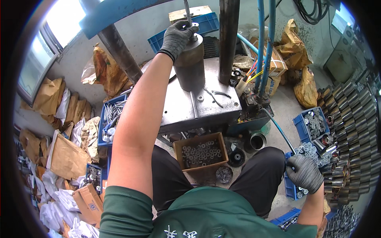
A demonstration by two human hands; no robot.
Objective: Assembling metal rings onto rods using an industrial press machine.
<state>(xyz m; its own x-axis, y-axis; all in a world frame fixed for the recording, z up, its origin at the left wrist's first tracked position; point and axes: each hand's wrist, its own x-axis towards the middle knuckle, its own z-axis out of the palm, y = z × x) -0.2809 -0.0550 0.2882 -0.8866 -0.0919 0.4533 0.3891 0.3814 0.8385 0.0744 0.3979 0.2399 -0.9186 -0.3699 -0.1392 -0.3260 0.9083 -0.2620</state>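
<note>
My left hand [176, 39], in a grey glove, reaches up to the top of a thick steel cylinder [190, 69]. Its fingers are closed on a small metal ring-like part [194, 26] just above the cylinder, beneath a thin vertical rod [187, 10]. The cylinder stands on a metal machine table [178, 113]. On that table lie a pair of pliers [217, 97], a small metal ring [201, 98] and a short metal bar [194, 105]. Low on the right, my gloved right hand [304, 173] is wrapped around the end of a long blue lever [281, 131].
Below the table sits a cardboard box [200, 168] of small rings. Blue bins of rods [113, 111] and of round metal parts [315, 123] flank me. Stacked metal tubes [349, 131] line the right. Dark posts [229, 39] and blue pipes [265, 51] rise around the table.
</note>
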